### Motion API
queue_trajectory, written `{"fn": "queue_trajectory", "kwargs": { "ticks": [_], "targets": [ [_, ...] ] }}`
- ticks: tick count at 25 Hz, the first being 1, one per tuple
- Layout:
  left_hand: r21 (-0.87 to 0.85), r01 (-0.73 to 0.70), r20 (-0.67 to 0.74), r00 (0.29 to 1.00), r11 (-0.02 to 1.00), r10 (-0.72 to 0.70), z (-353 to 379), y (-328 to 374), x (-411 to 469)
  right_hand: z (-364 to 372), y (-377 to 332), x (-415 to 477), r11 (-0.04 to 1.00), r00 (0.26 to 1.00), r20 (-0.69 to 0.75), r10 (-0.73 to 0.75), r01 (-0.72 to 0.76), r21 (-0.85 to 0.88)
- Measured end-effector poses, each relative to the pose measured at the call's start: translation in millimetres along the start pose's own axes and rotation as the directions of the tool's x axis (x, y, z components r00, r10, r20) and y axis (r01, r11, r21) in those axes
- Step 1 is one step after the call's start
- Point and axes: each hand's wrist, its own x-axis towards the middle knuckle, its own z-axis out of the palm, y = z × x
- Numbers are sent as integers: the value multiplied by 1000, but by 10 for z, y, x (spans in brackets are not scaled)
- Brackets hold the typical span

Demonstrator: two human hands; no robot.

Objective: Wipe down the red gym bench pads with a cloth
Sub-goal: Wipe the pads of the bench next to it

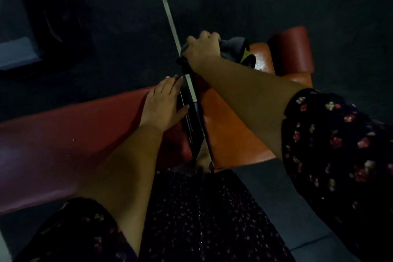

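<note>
dim dark floor point(127, 17) surrounds two red bench pads point(70, 134). left hand point(164, 104) rests flat, fingers straight, at one pad's inner edge; right hand point(202, 51) grips a grey cloth point(232, 48) on the other pad's far edge.

The long red pad point(63, 138) is open from its left end up to the left hand point(163, 104), which lies flat at its right end. A black frame point(191, 125) fills the gap before the seat pad point(229, 134). The right forearm point(244, 95) crosses that pad. The right hand point(202, 49), gripping the cloth point(234, 47), blocks its far edge, and a raised red pad point(291, 49) bounds the far right corner.
</note>
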Motion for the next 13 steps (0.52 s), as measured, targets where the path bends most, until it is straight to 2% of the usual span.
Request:
{"fn": "queue_trajectory", "kwargs": {
  "ticks": [2, 4, 7, 10, 12, 13],
  "targets": [
    [-85, -29, 31, 999, 996, 31, -1, 207, 199, 23, 263, 55, 997, 1000, 26, 1, -3, 75],
    [-166, -12, 148, 988, 986, 37, 43, 422, 362, 157, 615, 15, 995, 999, 46, 18, -23, 98],
    [-84, -84, 303, 947, 993, 105, 166, 659, 508, 396, 1175, -74, 996, 996, 71, 49, -54, 68],
    [-28, -86, 336, 938, 996, 91, 207, 719, 550, 546, 1594, -115, 988, 985, 125, 121, -132, 86],
    [-15, -81, 332, 940, 997, 81, 185, 721, 538, 670, 1761, -175, 936, 965, 204, 166, -219, 275],
    [-3, -81, 333, 940, 997, 77, 172, 736, 534, 754, 1815, -219, 867, 952, 243, 187, -276, 415]
  ]
}}
